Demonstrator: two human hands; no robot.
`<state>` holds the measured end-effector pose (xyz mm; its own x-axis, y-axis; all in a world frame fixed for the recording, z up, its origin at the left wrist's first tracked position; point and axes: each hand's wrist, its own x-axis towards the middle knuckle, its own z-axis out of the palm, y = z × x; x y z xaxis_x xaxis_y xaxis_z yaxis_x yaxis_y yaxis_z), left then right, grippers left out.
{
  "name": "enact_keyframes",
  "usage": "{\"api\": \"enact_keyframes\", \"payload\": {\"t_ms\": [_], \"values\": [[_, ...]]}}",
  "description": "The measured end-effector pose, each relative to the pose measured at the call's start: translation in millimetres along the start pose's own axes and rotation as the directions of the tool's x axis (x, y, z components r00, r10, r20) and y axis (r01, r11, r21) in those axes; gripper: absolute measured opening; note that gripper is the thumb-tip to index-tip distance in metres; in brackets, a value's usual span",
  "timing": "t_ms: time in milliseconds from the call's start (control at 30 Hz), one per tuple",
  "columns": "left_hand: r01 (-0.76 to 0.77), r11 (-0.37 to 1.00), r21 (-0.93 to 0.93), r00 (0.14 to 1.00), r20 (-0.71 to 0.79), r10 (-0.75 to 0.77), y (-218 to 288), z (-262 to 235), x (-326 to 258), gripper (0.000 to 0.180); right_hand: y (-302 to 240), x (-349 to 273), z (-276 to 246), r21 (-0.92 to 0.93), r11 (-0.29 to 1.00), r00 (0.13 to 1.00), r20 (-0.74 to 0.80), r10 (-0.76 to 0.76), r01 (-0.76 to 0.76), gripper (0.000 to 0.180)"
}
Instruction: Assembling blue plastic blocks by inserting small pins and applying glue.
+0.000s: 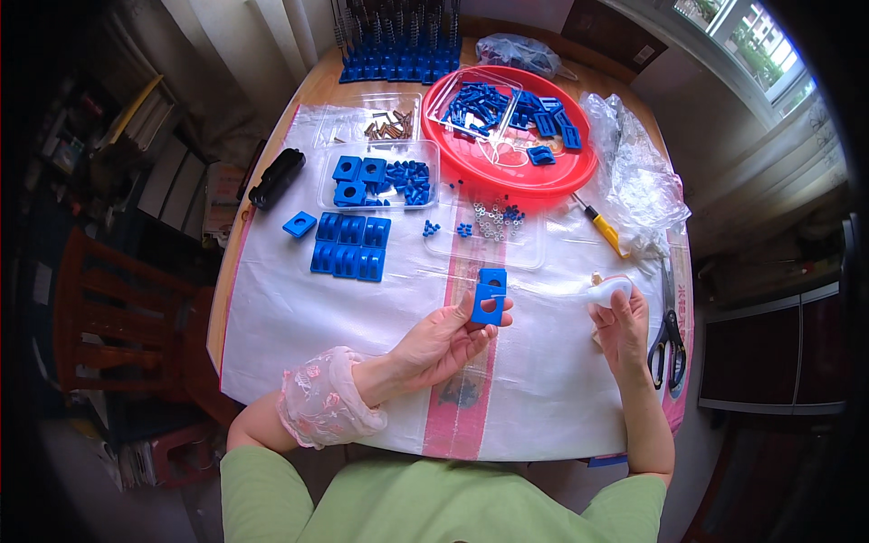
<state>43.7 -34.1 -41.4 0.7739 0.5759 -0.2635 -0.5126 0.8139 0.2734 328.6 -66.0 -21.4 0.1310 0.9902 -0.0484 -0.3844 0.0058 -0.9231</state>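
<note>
Over the front middle of the table, my left hand (pixel 444 342) pinches a flat blue plastic plate (pixel 489 297) with a round hole between thumb and fingers. My right hand (pixel 623 328), off to the right, is closed round a white roll (pixel 611 290), probably tape or thread. A thin pale line seems to stretch from the roll toward the plate. Left of my left hand stands a block of blue ridged parts (pixel 351 246) in rows, with a single blue square piece (pixel 300 224) beside it. Small blue bits (pixel 464 230) and white nuts or rings (pixel 493 220) lie beyond the plate.
A clear box (pixel 323 192) holds blue parts, with brass-coloured screws (pixel 389 125) behind it. The red basin (pixel 579 167) carries more blue parts. A yellow-handled screwdriver (pixel 608 233), black-handled scissors (pixel 668 348) and crumpled plastic (pixel 634 172) lie right; a black case (pixel 277 178) lies left.
</note>
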Motion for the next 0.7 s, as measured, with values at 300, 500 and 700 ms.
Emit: {"api": "enact_keyframes", "payload": {"t_ms": [300,500,700], "values": [[0.020,0.997,0.071,0.999,-0.030,-0.018,-1,2,-1,0.058,-8,-5,7,-0.077,0.994,0.997,-0.006,-0.082,0.081,0.028],[0.014,0.998,0.069,0.999,-0.034,-0.012,-1,4,-1,0.056,-12,-9,13,-0.140,0.984,0.992,-0.043,-0.121,0.114,0.024],[0.021,0.996,0.082,0.999,-0.032,-0.018,-1,5,-1,0.057,-13,-11,14,-0.162,0.980,0.991,-0.052,-0.123,0.113,0.024]]}}
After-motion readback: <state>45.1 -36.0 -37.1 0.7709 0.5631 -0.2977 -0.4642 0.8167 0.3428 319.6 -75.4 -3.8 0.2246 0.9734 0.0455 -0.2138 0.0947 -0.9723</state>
